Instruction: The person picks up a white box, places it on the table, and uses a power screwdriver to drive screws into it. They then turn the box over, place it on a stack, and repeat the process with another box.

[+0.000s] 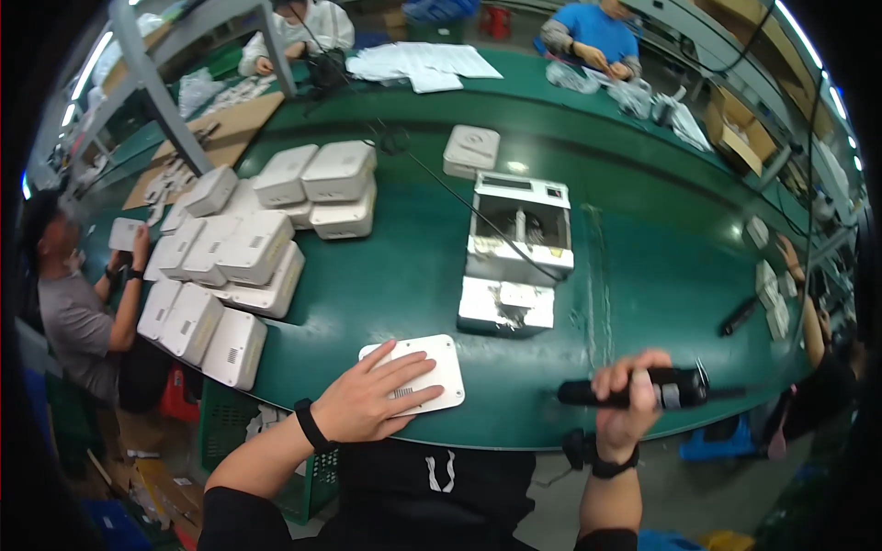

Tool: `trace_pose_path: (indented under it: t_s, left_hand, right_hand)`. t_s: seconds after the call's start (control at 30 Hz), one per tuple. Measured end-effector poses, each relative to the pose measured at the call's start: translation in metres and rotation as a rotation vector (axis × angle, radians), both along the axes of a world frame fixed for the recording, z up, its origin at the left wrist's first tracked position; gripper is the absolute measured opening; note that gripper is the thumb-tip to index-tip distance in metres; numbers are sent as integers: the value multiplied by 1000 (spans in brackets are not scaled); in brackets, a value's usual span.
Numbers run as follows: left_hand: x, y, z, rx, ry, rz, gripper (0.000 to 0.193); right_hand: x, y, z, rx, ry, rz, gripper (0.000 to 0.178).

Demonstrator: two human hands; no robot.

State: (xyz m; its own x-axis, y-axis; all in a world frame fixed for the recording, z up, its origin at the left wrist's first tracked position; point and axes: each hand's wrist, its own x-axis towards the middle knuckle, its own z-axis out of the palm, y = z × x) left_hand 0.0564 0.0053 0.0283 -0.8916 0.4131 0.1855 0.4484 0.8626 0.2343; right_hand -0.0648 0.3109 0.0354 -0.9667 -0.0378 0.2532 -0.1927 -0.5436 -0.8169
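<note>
My left hand [377,397] lies with fingers spread on a flat white plastic casing [446,363] near the table's front edge, covering much of it. Screw holes show at its corners, and vent slots beside my fingers. To its right, my right hand [629,393] is wrapped round a black electric screwdriver [680,387], held sideways above the table edge and apart from the casing. Beyond the hands stands a metal screw feeder [519,253] with an open top, and a silver box [505,308] sits just in front of it.
Stacked white casings [220,248] fill the table's left side; another white casing [472,150] lies behind the feeder. A dark cable [459,200] crosses over the feeder. A black tool [738,315] rests at right. Co-workers sit around the table. A green crate [225,427] stands below its edge.
</note>
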Motion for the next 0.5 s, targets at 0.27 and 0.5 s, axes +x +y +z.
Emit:
trace_pose_path:
  t_s: [0.27,0.5]
  left_hand:
    - [-55,19,-6,83,37,-340,57]
    - [-58,-4,1,326,25,-313,68]
  right_hand:
    - [-14,-53,75,53,259,51,17]
    - [-44,-105,95,312,304,-21,17]
